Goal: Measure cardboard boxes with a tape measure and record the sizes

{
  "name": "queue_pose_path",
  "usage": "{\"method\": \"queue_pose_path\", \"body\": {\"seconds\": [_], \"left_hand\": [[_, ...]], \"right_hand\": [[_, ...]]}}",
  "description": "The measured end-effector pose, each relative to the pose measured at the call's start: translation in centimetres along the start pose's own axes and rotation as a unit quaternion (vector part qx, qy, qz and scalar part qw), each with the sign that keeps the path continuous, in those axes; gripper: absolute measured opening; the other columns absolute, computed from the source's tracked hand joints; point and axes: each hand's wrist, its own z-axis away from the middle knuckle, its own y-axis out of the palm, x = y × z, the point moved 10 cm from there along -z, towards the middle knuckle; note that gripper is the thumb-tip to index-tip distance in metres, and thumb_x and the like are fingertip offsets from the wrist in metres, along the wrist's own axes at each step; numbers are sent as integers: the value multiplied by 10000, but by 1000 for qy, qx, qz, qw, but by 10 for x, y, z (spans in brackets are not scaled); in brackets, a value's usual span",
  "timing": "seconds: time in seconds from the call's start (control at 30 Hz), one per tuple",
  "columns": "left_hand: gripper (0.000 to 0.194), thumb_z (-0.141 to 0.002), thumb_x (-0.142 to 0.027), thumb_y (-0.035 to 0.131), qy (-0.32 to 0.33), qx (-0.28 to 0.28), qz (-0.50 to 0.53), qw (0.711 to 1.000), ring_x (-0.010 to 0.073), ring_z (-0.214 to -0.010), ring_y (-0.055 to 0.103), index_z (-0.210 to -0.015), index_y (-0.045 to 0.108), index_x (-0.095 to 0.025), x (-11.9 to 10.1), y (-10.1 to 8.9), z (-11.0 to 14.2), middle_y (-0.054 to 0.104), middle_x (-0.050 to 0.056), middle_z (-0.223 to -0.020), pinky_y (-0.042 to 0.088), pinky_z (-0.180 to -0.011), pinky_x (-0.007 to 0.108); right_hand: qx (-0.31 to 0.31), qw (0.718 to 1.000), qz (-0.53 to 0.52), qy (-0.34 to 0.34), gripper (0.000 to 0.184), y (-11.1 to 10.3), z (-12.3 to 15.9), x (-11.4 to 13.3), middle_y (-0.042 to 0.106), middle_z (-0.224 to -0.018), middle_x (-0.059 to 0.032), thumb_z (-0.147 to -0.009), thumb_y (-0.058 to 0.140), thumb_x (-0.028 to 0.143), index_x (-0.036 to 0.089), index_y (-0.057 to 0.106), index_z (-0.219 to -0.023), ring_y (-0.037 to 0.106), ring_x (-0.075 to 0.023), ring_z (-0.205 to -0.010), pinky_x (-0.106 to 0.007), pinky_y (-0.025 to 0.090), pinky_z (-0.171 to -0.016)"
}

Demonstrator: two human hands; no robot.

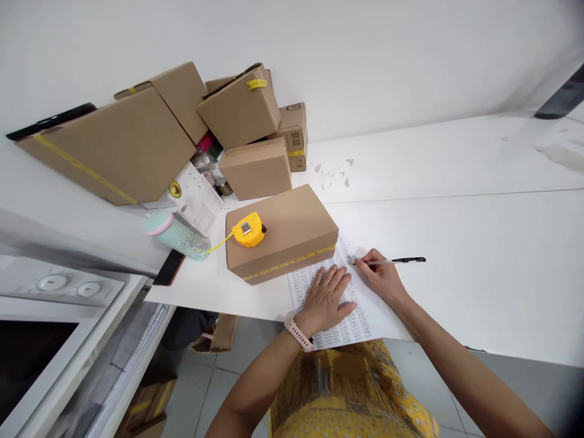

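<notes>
My left hand lies flat with fingers apart on a sheet of paper covered in columns of small print. A pale pink band circles that wrist. My right hand is closed around a black-and-clear pen, its tip touching or close to the paper's right part. Just beyond my left hand stands a closed cardboard box, covering the far end of the sheet. On top of the box rests a yellow tape measure with a yellow strap trailing left.
Several cardboard boxes are stacked at the back left against the wall. A mint-green bottle, a white printed carton and a dark flat object lie left. A white appliance with knobs stands lower left. The white table extends right.
</notes>
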Motion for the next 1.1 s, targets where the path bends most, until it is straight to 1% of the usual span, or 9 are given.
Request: {"method": "queue_pose_path", "body": {"seconds": [0.13,0.4,0.63,1.1], "left_hand": [[658,-1004,-511,431,1,-1,5,1000,254,-1539,157,-1522,328,-119,0,0,0,285,113,-1636,82,-1269,473],[651,-1004,-507,434,-1,-3,9,1000,249,-1540,155,-1524,321,-133,1,0,0,283,113,-1636,80,-1268,471],[649,-1005,-509,433,-2,-3,8,1000,250,-1539,159,-1519,334,-127,1,1,0,291,109,-1634,61,-1270,458],[644,-1002,-513,442,3,-16,2,1000,252,-1536,168,-1509,344,-127,2,3,0,298,108,-1631,81,-1269,468]], "right_hand": [[7,1000,23,-14,487,1,0,4,508,-605,21,-779,662,672,212,515,-712,443,-126,-550,-268,367,-520],[24,998,50,-13,439,6,0,0,504,-604,24,-811,645,630,218,511,-737,438,-132,-553,-275,358,-529],[27,998,55,-14,449,6,1,1,504,-604,19,-807,646,641,219,513,-730,436,-134,-551,-276,351,-528],[20,998,45,-27,437,6,-1,2,503,-597,15,-798,656,616,216,512,-699,428,-128,-543,-268,344,-507]]}}
